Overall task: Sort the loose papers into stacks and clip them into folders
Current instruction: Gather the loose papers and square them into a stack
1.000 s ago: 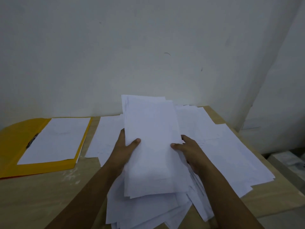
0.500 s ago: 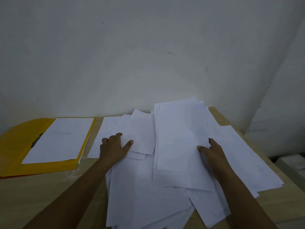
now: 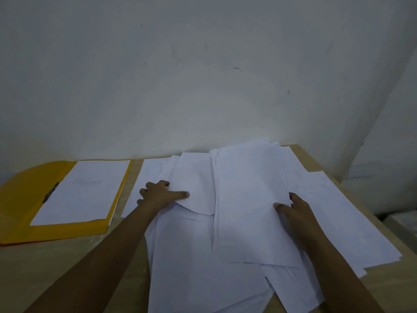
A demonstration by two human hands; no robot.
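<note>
— So how were the hands placed?
— Left hand [image 3: 161,195] pinched a loose sheet [image 3: 194,188] off the paper pile [image 3: 203,267]; right hand [image 3: 295,211] gripped the edge of a thicker stack [image 3: 250,199]. Squaring that stack's edges before setting it down would have helped.
— And the folder?
— Yellow folder [image 3: 20,199] lay open at the left, one clipped paper stack [image 3: 83,193] inside.

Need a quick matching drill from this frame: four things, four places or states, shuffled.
Things:
1. yellow folder
2. left hand
3. right hand
4. black clip

States:
A. grips the right edge of a paper stack
B. lies open at the table's left
C. pinches a single sheet
D. holds paper inside the folder

Pairs: 1-B, 2-C, 3-A, 4-D
</note>
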